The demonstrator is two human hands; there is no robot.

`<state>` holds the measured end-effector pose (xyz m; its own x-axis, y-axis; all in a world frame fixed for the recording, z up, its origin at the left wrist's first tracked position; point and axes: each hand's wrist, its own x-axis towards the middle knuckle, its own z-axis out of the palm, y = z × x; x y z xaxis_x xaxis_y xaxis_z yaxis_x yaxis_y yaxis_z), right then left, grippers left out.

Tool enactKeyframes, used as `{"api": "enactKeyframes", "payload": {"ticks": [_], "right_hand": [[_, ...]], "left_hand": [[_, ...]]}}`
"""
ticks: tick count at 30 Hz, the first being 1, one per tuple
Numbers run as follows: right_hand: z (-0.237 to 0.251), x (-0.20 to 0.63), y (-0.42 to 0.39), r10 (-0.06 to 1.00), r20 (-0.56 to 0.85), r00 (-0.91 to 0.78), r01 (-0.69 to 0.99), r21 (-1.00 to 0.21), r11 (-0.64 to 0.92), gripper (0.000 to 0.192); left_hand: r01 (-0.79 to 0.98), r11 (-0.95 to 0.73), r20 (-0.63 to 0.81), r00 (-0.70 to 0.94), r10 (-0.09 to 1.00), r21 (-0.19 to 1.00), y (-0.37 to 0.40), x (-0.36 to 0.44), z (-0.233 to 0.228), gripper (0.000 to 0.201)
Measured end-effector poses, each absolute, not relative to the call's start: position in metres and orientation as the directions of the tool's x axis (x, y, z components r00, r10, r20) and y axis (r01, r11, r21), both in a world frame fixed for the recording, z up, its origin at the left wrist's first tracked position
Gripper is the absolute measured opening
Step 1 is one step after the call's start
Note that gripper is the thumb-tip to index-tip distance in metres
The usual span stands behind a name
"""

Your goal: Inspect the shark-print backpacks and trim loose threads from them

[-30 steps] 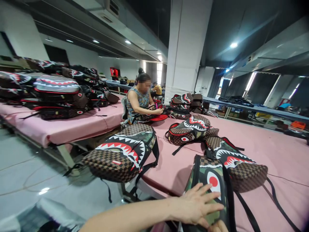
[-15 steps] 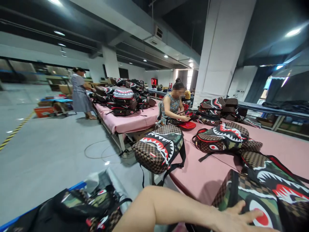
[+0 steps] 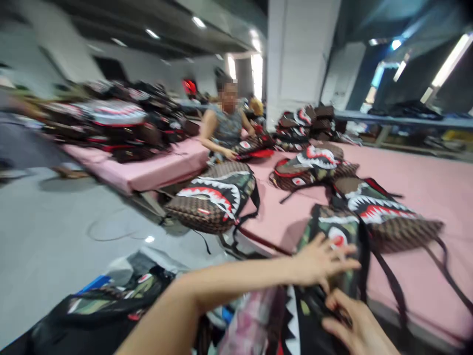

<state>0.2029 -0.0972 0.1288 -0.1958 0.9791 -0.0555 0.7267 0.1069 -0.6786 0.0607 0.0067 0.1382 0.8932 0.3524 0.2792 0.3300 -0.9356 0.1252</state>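
A backpack (image 3: 347, 224) with a brown check, camouflage and a red-and-white eye stands at the near edge of the pink table in front of me. My left hand (image 3: 321, 261) reaches across and lies on its camouflage side, fingers spread. Lower down, my right hand (image 3: 354, 315) curls its fingers and thumb around a dark part of the backpack. Its black lower part shows white shark teeth (image 3: 291, 320). Just behind lies another shark-mouth backpack (image 3: 384, 212), its straps trailing over the table.
A shark-mouth backpack (image 3: 210, 197) overhangs the corner of the pink table (image 3: 417, 172). More backpacks (image 3: 310, 165) lie farther back. Across the table a person (image 3: 225, 123) handles a bag. A bin of bags (image 3: 111, 305) stands at lower left; a second table (image 3: 166, 172) holds piled backpacks.
My view has turned right. My right hand has come into view on the backpack, beside my left hand. The person across the table has shifted the bag in their hands.
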Motion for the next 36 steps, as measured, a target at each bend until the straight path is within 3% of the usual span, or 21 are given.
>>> {"api": "enactKeyframes", "payload": {"ticks": [2,3,4,5,6,8,10,11,14,17,19,22,26,31,36], "right_hand": [[0.136,0.207,-0.106,0.951,-0.08,-0.299,0.727,-0.664,0.173,0.009],[0.14,0.208,-0.109,0.948,-0.078,-0.309,0.723,-0.667,0.18,0.012],[0.143,0.209,-0.112,0.947,-0.079,-0.311,0.72,-0.671,0.181,0.014],[0.145,0.209,-0.114,0.948,-0.078,-0.309,0.721,-0.67,0.18,0.015],[0.145,0.209,-0.117,0.949,-0.066,-0.308,0.721,-0.667,0.187,0.016],[0.143,0.206,-0.123,0.945,-0.005,-0.326,0.725,-0.643,0.246,0.015],[0.137,0.2,-0.129,0.919,0.121,-0.375,0.733,-0.568,0.374,0.013],[0.133,0.197,-0.132,0.891,0.196,-0.409,0.74,-0.5,0.45,0.013],[0.122,0.189,-0.142,0.776,0.362,-0.517,0.762,-0.219,0.61,0.014],[0.117,0.189,-0.153,0.735,0.374,-0.565,0.772,-0.073,0.631,0.025],[0.116,0.193,-0.163,0.747,0.323,-0.581,0.773,-0.067,0.631,0.026],[0.114,0.203,-0.176,0.756,0.239,-0.61,0.769,-0.051,0.637,0.026],[0.108,0.212,-0.183,0.754,0.195,-0.628,0.762,-0.044,0.646,0.029],[0.106,0.213,-0.178,0.761,0.182,-0.623,0.768,-0.044,0.639,0.032],[0.11,0.214,-0.172,0.768,0.207,-0.605,0.772,-0.083,0.631,0.03]], "left_hand": [[0.273,-0.839,0.318,0.834,0.45,0.471,-0.006,0.054,0.146,0.055],[0.278,-0.694,0.304,0.748,0.59,0.664,-0.016,0.047,0.149,0.041],[0.314,-0.477,0.196,0.631,0.751,0.821,-0.028,0.039,0.152,0.027],[0.359,-0.24,-0.007,0.567,0.824,0.902,-0.04,0.029,0.154,0.026],[0.389,0.014,-0.258,0.583,0.77,0.921,-0.054,0.021,0.155,0.037],[0.406,0.524,-0.651,0.603,0.461,0.748,-0.077,0.009,0.152,0.053],[0.368,0.793,-0.783,0.586,0.207,0.485,-0.091,0.01,0.143,0.064],[0.332,0.856,-0.803,0.576,0.15,0.397,-0.093,0.014,0.138,0.068],[0.232,0.928,-0.787,0.61,0.094,0.291,-0.088,0.029,0.125,0.066],[0.065,0.969,-0.744,0.653,0.14,0.239,-0.088,0.036,0.116,0.034],[-0.035,0.972,-0.711,0.676,0.193,0.231,-0.097,0.036,0.111,0.017],[-0.184,0.94,-0.656,0.677,0.334,0.289,-0.114,0.037,0.104,0.007],[-0.25,0.873,-0.639,0.601,0.48,0.419,-0.126,0.043,0.096,0.007],[-0.249,0.842,-0.657,0.534,0.532,0.479,-0.126,0.048,0.09,0.014],[-0.237,0.834,-0.623,0.571,0.535,0.499,-0.123,0.046,0.085,0.016]]}}
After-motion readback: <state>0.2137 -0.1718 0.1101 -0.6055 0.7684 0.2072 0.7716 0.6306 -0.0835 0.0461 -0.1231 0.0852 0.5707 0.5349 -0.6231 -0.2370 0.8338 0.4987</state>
